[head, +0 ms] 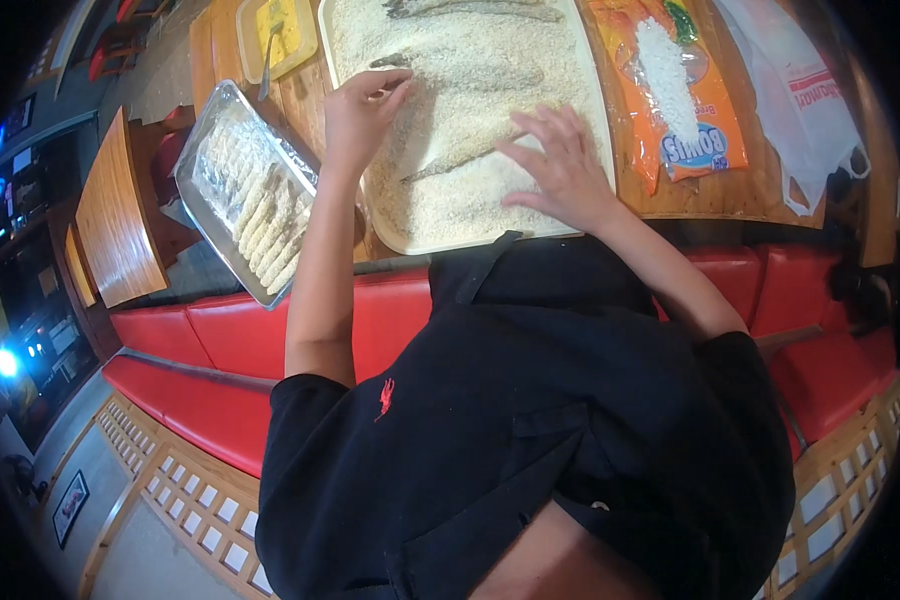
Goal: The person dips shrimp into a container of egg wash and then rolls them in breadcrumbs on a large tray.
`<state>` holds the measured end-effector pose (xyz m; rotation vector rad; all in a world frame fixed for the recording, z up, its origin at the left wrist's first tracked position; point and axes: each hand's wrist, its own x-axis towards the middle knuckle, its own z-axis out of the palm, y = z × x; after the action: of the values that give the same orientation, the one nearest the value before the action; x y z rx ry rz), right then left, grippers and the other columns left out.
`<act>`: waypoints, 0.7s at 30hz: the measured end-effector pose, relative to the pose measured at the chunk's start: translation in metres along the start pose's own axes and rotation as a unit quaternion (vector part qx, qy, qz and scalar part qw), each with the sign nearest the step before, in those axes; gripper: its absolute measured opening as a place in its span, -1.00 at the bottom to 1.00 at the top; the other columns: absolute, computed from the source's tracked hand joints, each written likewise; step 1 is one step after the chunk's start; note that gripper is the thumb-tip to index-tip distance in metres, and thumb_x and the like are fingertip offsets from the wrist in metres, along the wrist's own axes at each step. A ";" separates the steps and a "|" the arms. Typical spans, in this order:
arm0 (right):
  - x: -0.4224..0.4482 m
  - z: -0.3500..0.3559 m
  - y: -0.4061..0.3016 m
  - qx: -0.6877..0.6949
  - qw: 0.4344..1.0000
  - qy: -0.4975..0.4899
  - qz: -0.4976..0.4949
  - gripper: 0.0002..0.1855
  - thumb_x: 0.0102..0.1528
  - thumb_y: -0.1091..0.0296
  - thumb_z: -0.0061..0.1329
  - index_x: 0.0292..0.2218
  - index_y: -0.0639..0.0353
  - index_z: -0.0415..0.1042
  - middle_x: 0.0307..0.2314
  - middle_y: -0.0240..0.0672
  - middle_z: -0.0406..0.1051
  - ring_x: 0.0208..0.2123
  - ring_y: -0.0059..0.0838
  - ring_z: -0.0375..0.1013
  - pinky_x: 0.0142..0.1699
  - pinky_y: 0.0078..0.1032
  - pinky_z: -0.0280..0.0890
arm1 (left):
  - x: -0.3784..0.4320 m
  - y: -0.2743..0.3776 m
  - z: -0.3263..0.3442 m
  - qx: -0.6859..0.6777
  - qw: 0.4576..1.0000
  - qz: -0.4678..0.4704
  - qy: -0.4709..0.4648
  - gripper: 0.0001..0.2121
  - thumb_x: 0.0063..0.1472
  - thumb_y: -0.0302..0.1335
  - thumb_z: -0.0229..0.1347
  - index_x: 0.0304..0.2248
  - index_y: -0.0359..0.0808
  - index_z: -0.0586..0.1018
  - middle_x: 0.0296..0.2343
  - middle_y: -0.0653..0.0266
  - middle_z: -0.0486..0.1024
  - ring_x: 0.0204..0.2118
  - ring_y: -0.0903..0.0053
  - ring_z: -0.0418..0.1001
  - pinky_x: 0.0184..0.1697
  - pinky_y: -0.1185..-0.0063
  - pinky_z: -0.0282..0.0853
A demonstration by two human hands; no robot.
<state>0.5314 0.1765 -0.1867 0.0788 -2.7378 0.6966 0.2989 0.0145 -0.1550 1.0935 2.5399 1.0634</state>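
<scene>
Before me lies a white tray (607, 150) of pale breadcrumbs (472, 202). Long, slim crumb-covered pieces, shrimp or small fish, lie in it. One piece (487, 73) with a dark tail end lies across the upper middle; another (450, 159) slants lower down. My left hand (364, 109) hovers by the tray's left side, thumb and forefinger close together near the upper piece's tail end. Whether anything is pinched there is unclear. My right hand (559, 165) has its fingers spread over the right end of the slanting piece and looks to hold nothing.
A metal tray (184, 176) with plastic film and several breaded pieces (270, 232) juts past the table's left edge. Behind it stands a plastic tub (244, 41) of yellow liquid with a fork (270, 60). A breadcrumb bag (712, 97) and a white plastic bag (787, 97) lie right.
</scene>
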 end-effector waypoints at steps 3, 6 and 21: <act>0.012 0.013 0.006 -0.031 0.999 0.034 0.028 -0.10 -0.18 -0.19 0.20 0.15 -0.25 0.16 0.20 -0.30 -0.11 0.29 -0.10 -0.29 0.34 0.06 -0.40 | 0.006 0.018 -0.009 -0.023 0.999 0.038 0.005 -0.84 0.08 -0.44 0.28 -0.32 -0.29 0.68 -0.44 0.31 0.63 -0.43 0.71 0.51 -0.33 0.69 0.43; 0.026 0.024 0.013 -0.047 0.997 0.058 0.034 -0.01 -0.19 -0.20 0.20 0.20 -0.32 0.02 0.22 -0.25 -0.23 0.29 -0.01 -0.41 0.33 0.12 -0.47 | 0.012 0.040 -0.018 -0.026 0.996 0.089 0.015 -0.85 0.07 -0.46 0.28 -0.34 -0.31 0.69 -0.46 0.35 0.63 -0.43 0.73 0.51 -0.29 0.71 0.42; 0.094 0.036 0.030 -0.097 0.986 0.024 0.136 0.22 -0.20 -0.30 0.21 0.27 -0.15 -0.26 0.24 0.03 -0.44 0.28 0.20 -0.59 0.26 0.31 -0.57 | 0.015 0.104 -0.097 0.047 0.983 0.169 0.048 -0.86 0.04 -0.51 0.30 -0.37 -0.34 0.68 -0.49 0.40 0.62 -0.44 0.79 0.47 -0.30 0.74 0.37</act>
<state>0.4284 0.1881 -0.2009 -0.3564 -2.7819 0.4863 0.3069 0.0210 -0.0120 1.5800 2.5600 1.1034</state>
